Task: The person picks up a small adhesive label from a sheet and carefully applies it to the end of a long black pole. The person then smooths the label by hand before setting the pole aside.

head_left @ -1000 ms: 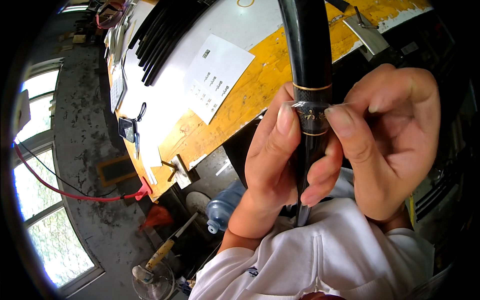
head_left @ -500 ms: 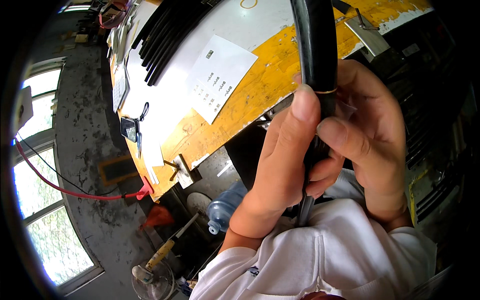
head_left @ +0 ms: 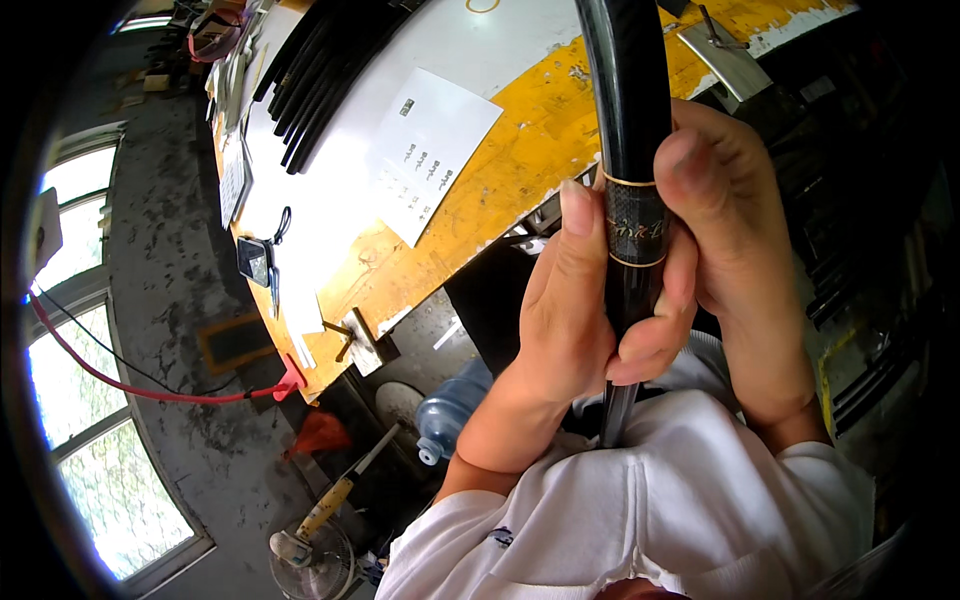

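Note:
Both my hands hold a glossy black tube (head_left: 630, 110), which rises from near my chest and past the upper edge of the view. Around it runs a dark patterned band (head_left: 636, 222) with gold-coloured lettering, edged by two thin gold rings. My left hand (head_left: 570, 310) wraps the tube from the left, its thumb upright beside the band. From the right my right hand (head_left: 725, 220) cradles it, fingers curled behind and below the band. The right thumb is lifted next to the upper ring. Parts of the fingers are hidden behind the tube.
On the yellow-and-white table (head_left: 540, 130) lie a white sheet (head_left: 430, 150) with small dark marks, several black tubes (head_left: 320, 90) and a small black device (head_left: 255, 260). Metal fixtures sit at its edge, one being a clamp (head_left: 355, 340). Below are a blue water bottle (head_left: 450, 410) and a fan (head_left: 312, 562).
Both thumbs have moved apart from the tube's front, uncovering the lettered band and lower gold ring. The right thumb has risen. A clear scrap beside the right fingers is no longer visible.

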`<state>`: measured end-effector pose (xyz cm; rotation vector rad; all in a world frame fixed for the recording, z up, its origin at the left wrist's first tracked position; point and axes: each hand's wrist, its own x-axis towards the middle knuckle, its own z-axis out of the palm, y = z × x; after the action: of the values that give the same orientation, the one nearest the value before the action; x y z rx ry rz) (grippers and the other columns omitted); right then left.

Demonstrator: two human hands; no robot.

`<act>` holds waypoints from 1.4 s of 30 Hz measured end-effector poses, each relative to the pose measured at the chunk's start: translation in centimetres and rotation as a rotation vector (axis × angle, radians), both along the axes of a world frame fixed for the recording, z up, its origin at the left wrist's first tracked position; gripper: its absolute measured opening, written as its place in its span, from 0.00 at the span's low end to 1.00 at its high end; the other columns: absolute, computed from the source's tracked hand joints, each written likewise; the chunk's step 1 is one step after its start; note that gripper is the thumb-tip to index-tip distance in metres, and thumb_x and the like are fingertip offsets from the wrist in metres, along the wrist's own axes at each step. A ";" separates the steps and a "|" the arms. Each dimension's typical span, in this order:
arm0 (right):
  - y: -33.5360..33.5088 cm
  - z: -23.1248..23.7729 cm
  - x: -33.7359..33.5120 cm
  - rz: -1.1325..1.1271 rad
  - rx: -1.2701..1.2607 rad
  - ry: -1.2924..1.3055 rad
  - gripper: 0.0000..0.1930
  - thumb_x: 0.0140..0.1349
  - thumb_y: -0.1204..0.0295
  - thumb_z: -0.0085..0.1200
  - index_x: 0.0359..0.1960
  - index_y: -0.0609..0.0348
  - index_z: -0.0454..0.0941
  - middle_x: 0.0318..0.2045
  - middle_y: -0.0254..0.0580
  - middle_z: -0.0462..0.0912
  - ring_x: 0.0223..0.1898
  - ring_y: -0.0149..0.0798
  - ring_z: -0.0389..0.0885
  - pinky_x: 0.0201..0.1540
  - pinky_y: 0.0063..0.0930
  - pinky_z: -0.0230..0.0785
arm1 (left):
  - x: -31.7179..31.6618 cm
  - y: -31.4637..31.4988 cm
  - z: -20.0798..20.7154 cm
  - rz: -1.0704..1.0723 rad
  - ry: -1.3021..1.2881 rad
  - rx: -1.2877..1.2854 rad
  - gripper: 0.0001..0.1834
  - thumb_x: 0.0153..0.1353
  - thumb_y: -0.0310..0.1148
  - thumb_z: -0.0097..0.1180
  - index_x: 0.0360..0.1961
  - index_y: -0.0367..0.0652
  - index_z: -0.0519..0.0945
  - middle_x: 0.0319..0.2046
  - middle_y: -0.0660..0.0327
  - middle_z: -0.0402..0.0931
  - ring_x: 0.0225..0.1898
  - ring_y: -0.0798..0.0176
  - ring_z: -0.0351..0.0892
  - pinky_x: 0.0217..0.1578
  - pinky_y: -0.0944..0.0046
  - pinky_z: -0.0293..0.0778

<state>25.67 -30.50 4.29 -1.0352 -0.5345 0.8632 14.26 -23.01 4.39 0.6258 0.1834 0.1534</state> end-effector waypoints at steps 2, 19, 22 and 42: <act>1.0 -1.3 -0.6 -0.071 0.087 -0.200 0.13 0.56 0.66 0.65 0.30 0.62 0.75 0.24 0.33 0.77 0.21 0.21 0.71 0.25 0.14 0.62 | -0.4 -0.2 0.8 0.064 0.244 0.289 0.36 0.74 0.59 0.23 0.37 0.35 0.72 0.14 0.65 0.65 0.11 0.74 0.58 0.13 0.74 0.55; 1.9 3.6 4.6 -0.312 -0.075 -0.462 0.19 0.61 0.66 0.61 0.48 0.63 0.71 0.34 0.39 0.78 0.31 0.29 0.77 0.34 0.20 0.74 | 0.1 -1.7 -0.6 0.087 0.005 0.527 0.59 0.52 0.74 0.52 0.64 0.35 0.44 0.29 0.59 0.68 0.20 0.72 0.64 0.20 0.74 0.62; 2.7 7.0 8.7 -0.551 -0.119 -0.269 0.19 0.63 0.67 0.58 0.48 0.65 0.69 0.32 0.42 0.78 0.27 0.33 0.78 0.32 0.21 0.74 | 1.0 -1.7 0.3 0.077 0.041 0.882 0.46 0.62 0.41 0.60 0.68 0.35 0.43 0.40 0.53 0.71 0.33 0.64 0.72 0.36 0.68 0.73; -17.8 -2.2 25.0 -0.453 -1.106 -1.608 0.16 0.70 0.64 0.51 0.51 0.62 0.72 0.28 0.58 0.78 0.29 0.54 0.77 0.33 0.41 0.68 | -3.0 2.2 0.0 0.633 0.212 1.945 0.26 0.49 0.27 0.65 0.52 0.40 0.74 0.59 0.49 0.68 0.61 0.44 0.69 0.56 0.53 0.69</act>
<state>50.70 -48.30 2.13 -2.7203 -1.0807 -0.4040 11.30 -20.81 4.43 2.5184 0.4161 0.9268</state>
